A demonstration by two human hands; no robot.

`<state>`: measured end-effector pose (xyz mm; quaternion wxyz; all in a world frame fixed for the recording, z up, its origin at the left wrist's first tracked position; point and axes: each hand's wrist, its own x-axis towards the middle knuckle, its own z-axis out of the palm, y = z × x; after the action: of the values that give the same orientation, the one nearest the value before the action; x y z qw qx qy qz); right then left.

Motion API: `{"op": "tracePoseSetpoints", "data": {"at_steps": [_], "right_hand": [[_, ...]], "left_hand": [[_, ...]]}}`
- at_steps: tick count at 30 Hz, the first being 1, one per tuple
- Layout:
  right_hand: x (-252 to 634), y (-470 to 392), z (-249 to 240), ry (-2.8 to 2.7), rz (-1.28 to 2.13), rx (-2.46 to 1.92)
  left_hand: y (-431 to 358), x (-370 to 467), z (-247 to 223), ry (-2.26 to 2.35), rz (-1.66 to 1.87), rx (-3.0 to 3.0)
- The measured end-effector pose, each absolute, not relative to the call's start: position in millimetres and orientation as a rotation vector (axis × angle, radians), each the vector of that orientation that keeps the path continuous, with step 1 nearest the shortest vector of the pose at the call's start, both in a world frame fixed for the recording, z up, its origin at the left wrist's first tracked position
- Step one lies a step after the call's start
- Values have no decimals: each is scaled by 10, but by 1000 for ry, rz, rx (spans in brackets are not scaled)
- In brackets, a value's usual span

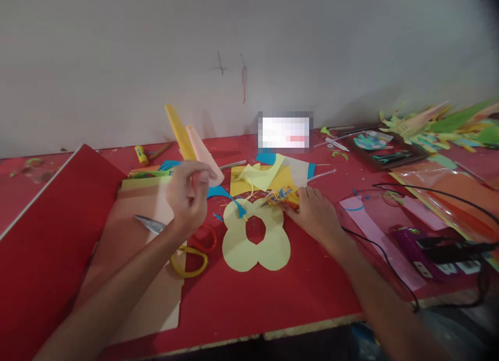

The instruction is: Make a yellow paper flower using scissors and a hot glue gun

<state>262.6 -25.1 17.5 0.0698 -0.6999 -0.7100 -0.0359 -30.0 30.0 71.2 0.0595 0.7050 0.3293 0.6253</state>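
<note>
My left hand point(189, 194) is raised above the table with its fingers curled. A yellow paper piece point(180, 132) and a pale pink one point(202, 155) stick up from it. To the right, my right hand point(314, 213) is closed at a small bunch of yellow and blue scraps point(286, 195), whose exact kind is blurred. Under that bunch lies a pale yellow flower-shaped paper point(255, 257) with a hole in its middle. A blue paper offcut point(228, 197) overlaps its upper left. Scissors point(189, 275) with red and yellow handles rest below my left hand.
Peach paper sheets point(136, 278) and a large red board point(58, 205) occupy the left. Yellow offcuts point(265, 176) lie behind the flower. At right are pink strips point(378, 241), a purple box point(413, 249), a black cable point(390, 267) and a dark tray point(382, 155). A wall stands behind.
</note>
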Motion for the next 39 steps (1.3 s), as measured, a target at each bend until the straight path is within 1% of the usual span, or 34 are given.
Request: {"op": "tracePoseSetpoints", "data": {"at_steps": [4,6,8,11,15,20,22,24,31,39], "right_hand": [[2713,-199,132,-1968,-8,-2089],[2767,-178,105,-1858,35,-2101],[2816,-161,78,-1782,95,-2095],[2892,-138,41,-1756,163,-2039],[3033,-96,23,-1735,187,-1948],[3139,-44,44,-1604,470,-1721],[3106,-43,49,-1611,499,-1666],[3044,-50,46,-1655,439,-1675],[2929,-28,-66,-1890,44,-1757],[2955,-2,-124,-1974,-18,-1731]], "left_hand": [[158,-178,519,917,1224,2556],[186,-124,354,998,938,2660],[234,-104,212,1087,752,2711],[288,-118,98,1145,602,2692],[311,-143,88,1126,552,2610],[314,-153,91,1082,639,2578],[306,-153,94,1069,690,2603],[293,-150,102,1047,712,2637],[282,-131,101,1001,621,2673],[304,-153,64,1121,632,2589]]}}
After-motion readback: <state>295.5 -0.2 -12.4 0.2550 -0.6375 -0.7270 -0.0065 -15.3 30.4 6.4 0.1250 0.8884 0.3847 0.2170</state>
